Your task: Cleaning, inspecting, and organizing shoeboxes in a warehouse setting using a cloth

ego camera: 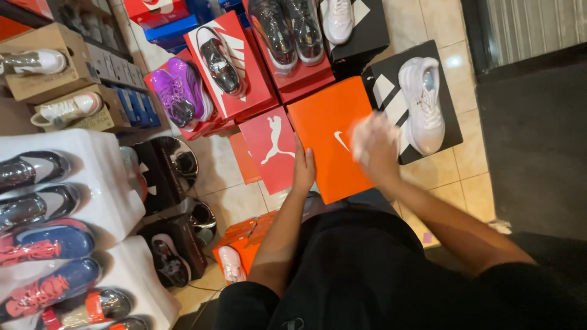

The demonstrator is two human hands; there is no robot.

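Observation:
An orange shoe box [327, 131] lies tilted in front of me, lid up. My left hand [303, 166] rests flat against its left edge, fingers together, steadying it. My right hand [374, 146] is blurred over the box's right edge and seems to press a pale cloth onto the lid. A white sneaker [422, 101] sits on a black box [449, 122] just right of that hand. A red box [272, 146] lies to the left of the orange one.
Red boxes carry a purple sneaker [180, 91], a grey one [219, 61] and a dark pair [287, 27]. White shelves [101, 177] at left hold several wrapped shoes. Orange boxes [244, 235] stand by my knee on the tile floor [452, 177]; a dark mat [538, 146] lies right.

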